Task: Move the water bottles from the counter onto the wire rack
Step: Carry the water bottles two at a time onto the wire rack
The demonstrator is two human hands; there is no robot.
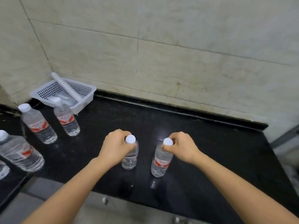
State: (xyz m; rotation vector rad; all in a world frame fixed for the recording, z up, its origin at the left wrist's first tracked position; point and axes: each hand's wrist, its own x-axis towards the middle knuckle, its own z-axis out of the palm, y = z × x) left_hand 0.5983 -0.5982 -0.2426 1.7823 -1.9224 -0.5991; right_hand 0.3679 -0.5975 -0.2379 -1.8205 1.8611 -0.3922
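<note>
In the head view, the left hand (115, 145) gripped the neck of the left bottle (130, 157) and the right hand (182, 147) gripped the right bottle (161, 160), both upright mid-counter (218, 151). Spare bottles (38, 125) stood far left, near a white basket (84, 101).

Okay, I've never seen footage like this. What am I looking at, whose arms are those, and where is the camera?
There is no machine here. This is one picture from a camera worn on a person's head, looking forward and down, so the two bare arms belong to the wearer. The left hand grips the left bottle by its neck, just under the white cap. The right hand grips the right bottle the same way. Both bottles are upright over a black counter. At least three spare bottles stand further left, near a white basket in the corner. The wire rack is not in view.
</note>
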